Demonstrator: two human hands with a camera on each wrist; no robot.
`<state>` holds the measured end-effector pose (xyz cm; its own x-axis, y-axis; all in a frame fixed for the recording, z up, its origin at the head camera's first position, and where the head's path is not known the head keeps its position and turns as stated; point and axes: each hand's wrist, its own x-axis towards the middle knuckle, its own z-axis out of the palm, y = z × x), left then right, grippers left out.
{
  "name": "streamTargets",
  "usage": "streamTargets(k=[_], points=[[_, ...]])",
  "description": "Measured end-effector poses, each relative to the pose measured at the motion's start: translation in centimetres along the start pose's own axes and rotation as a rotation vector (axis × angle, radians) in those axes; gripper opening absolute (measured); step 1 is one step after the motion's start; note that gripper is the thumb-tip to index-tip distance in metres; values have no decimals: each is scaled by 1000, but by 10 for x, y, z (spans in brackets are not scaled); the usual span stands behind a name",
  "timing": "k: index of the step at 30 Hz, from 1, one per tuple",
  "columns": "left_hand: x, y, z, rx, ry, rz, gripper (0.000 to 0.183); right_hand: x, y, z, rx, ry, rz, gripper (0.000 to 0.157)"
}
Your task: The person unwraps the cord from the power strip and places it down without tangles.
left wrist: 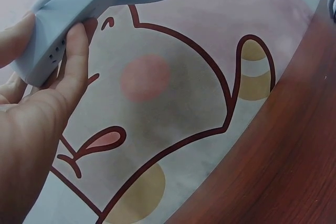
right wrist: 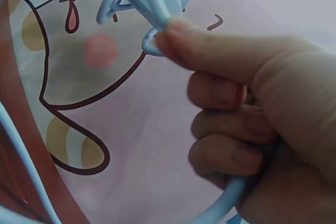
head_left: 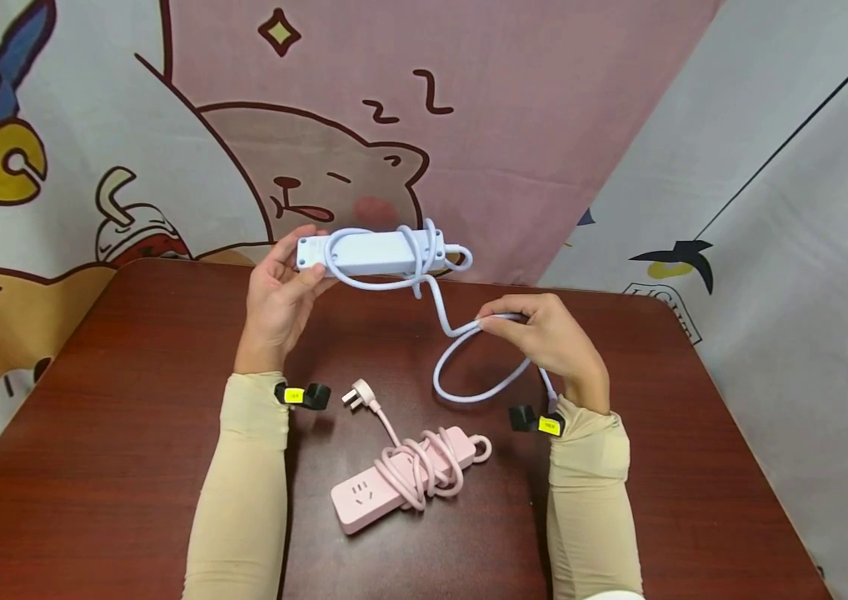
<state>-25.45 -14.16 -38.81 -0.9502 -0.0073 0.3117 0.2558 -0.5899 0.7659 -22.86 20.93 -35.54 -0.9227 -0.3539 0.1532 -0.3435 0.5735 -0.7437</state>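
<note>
My left hand point(head_left: 277, 292) grips one end of a pale blue power strip point(head_left: 371, 254), thumb on its face and fingers behind, above the back of the table. The strip's own cord is looped around it, with a small loop sticking out past its right end. From there the blue cord point(head_left: 441, 304) runs down to my right hand point(head_left: 544, 333), which pinches it between thumb and fingers. A wide slack loop of cord hangs below that hand. In the right wrist view, the cord point(right wrist: 223, 200) also passes under the curled fingers. The blue plug's end is mostly hidden by the right wrist.
A pink power strip point(head_left: 364, 500) lies on the dark red-brown table point(head_left: 132, 467) between the forearms, its cord wound around it. Its three-pin plug point(head_left: 360, 393) points to the upper left. Behind the table hangs a cartoon-printed curtain point(head_left: 506, 125).
</note>
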Motion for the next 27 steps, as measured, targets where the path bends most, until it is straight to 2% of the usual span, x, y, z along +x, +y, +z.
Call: streamTargets(k=[6,14,18,27], points=[[0,1,0,-14,-9,-14,53,0,-2,2,115,139,-95,11],[-1,0,0,23,-15,-14,42,3,-2,4,218,318,-214,7],[-1,-1,-1,54,-23,-11,43,5,-4,5,245,396,-232,6],[-1,0,0,48,-46,-44,49,8,-8,6,280,580,-262,7]])
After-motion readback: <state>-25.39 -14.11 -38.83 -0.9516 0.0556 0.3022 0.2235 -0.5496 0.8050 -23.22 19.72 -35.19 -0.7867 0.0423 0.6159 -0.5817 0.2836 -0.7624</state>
